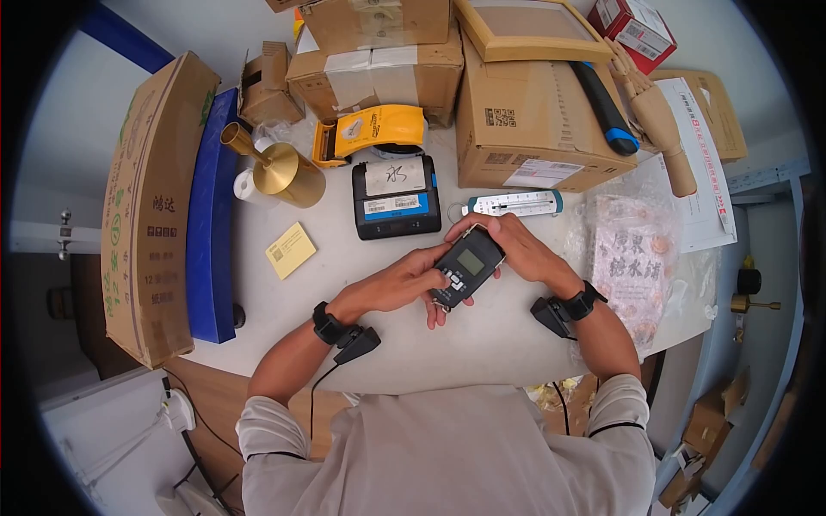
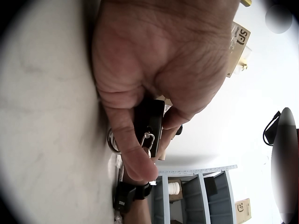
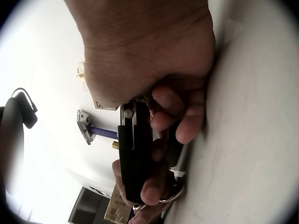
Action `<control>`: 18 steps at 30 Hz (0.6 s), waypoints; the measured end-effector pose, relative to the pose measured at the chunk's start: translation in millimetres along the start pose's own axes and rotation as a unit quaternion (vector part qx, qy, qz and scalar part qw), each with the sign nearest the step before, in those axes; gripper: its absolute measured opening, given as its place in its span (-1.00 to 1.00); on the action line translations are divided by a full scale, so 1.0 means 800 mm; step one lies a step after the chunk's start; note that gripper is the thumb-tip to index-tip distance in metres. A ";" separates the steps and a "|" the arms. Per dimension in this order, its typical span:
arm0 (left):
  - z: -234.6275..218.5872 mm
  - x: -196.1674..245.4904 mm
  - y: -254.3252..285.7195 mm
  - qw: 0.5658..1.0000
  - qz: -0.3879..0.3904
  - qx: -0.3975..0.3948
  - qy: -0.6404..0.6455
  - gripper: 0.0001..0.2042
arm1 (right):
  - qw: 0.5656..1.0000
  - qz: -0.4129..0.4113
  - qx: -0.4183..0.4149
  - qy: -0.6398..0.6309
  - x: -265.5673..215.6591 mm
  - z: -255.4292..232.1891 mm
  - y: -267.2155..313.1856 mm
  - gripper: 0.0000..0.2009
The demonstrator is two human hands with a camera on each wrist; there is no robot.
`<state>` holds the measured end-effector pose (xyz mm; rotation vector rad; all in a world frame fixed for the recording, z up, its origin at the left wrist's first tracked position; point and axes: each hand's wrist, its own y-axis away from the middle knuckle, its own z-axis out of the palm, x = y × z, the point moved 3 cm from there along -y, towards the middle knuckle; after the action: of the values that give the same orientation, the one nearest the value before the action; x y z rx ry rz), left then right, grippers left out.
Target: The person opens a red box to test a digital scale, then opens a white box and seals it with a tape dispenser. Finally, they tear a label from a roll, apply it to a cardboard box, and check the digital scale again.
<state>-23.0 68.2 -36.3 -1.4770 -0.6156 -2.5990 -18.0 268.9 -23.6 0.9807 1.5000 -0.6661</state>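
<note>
Both hands hold a black digital hanging scale (image 1: 469,259) above the front of the table, screen side up and tilted in the head view. My left hand (image 1: 387,282) grips its lower left side, with the thumb over the buttons below the grey screen. Around the upper right end curl the fingers of my right hand (image 1: 522,249). Metal fittings show at the ends of the scale (image 2: 153,119) in the left wrist view. From the right wrist, the scale's dark side (image 3: 133,158) appears edge-on, with left-hand fingertips against it. Part of the body is hidden by the hands.
Behind the hands lie a label printer (image 1: 396,225) and a blue-and-white spring scale (image 1: 514,204). A yellow note pad (image 1: 291,250), a brass piece (image 1: 297,176) and a yellow tape dispenser (image 1: 383,127) sit leftward. Cardboard boxes (image 1: 542,120) line the back; a bubble-wrapped pack (image 1: 632,267) lies right.
</note>
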 end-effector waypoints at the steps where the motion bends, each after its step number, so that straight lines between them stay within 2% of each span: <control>1: 0.000 0.000 0.000 1.000 0.000 0.001 -0.001 -0.42 | 1.000 0.000 0.000 0.000 0.000 0.000 0.000 -0.26; 18: 0.000 -0.002 0.000 1.000 0.002 0.005 -0.001 -0.42 | 1.000 -0.003 0.002 -0.010 0.001 0.001 0.000 -0.27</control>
<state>-22.2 68.2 -37.6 -1.4774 -0.6247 -2.5876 -17.8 268.4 -24.4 0.9709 1.4859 -0.6825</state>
